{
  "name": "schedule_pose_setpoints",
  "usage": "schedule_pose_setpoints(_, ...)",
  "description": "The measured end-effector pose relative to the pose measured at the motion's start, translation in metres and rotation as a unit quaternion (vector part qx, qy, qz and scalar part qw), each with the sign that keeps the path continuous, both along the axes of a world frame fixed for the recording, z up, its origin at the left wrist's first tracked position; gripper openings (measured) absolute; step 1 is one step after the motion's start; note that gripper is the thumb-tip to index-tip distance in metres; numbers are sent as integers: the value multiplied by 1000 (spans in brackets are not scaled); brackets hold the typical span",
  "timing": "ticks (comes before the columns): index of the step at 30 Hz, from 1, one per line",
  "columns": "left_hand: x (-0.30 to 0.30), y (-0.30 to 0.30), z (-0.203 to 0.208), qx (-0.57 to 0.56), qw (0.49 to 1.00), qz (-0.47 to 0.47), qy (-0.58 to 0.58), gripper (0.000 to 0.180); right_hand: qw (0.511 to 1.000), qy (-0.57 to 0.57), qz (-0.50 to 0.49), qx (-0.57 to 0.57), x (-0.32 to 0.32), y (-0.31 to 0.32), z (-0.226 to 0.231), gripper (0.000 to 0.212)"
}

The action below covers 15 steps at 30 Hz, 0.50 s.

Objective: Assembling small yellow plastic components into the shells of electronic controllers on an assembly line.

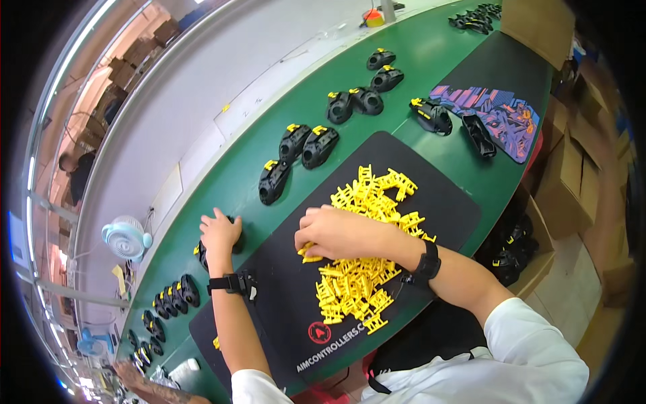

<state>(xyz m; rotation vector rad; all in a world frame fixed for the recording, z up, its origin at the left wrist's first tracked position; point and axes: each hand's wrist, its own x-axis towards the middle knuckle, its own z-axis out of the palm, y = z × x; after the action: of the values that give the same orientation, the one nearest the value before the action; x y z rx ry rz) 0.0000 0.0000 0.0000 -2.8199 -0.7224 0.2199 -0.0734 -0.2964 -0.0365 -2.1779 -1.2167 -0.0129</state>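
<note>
My right hand [336,232] is closed over the pile, its fingers pinching a small yellow plastic part [309,256]. Beneath and around it, many matching ladder-shaped yellow parts [353,286] are heaped on a black mat [437,175]. To the left, my left hand [221,234] has its fingers spread above black molded shells [200,252] on the green table. The hand partly hides these shells, so I cannot tell whether it touches them. Each of my wrists wears a black band.
Black shells with yellow pieces [319,147] stand in a loose line along the far side of the green table [235,185]; several more [178,295] are at left. A colorful patterned mat [501,118] lies at right, near cardboard boxes [562,172]. Another person's forearm [151,389] enters at lower left.
</note>
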Motion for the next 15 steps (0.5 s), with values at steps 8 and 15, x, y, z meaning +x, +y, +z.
schedule_pose_setpoints(8,22,-95,-46,-216,917,-301,-148,82,999,17,6,41,-7,-25,-16,13)
schedule_pose_setpoints(15,-28,-87,-32,-531,799,-106,-261,45,968,236,14,83,-6,-44,9,11)
